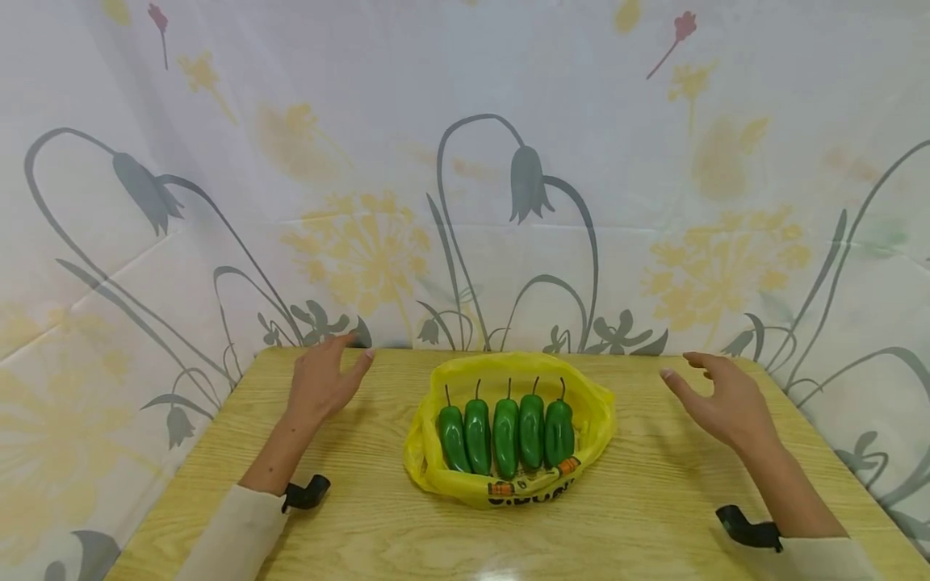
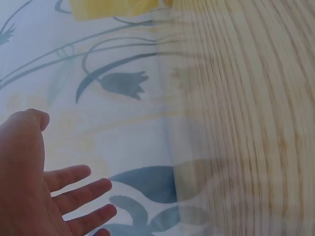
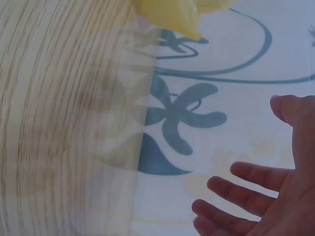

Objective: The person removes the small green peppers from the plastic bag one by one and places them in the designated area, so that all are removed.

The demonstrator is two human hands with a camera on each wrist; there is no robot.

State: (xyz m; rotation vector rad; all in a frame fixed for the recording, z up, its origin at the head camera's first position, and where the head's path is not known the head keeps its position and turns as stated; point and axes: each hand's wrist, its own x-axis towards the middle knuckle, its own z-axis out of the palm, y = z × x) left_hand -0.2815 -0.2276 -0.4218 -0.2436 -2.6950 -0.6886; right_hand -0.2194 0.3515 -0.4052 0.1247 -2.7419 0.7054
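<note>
Several glossy green peppers (image 1: 506, 436) with thin dark stems lie side by side in a yellow plastic bag (image 1: 596, 395), whose mouth is spread wide on the table. To the left of the bag, my left hand (image 1: 324, 379) is held apart from it, fingers extended and thumb spread. On the opposite side my right hand (image 1: 726, 399) is likewise away from the bag, its fingers loosely extended. Neither hand touches anything. In the left wrist view the left hand (image 2: 34, 182) has its fingers spread; the right wrist view shows the right hand (image 3: 266, 187) in a similar pose.
The bag stands on a light wood-grain table (image 1: 349, 516). Behind and at both sides hangs a pale curtain (image 1: 363, 161) with grey and yellow flower prints, meeting the table's back edge. A black wrist mount (image 1: 308, 492) sits on the left forearm, another mount (image 1: 748, 528) on the right.
</note>
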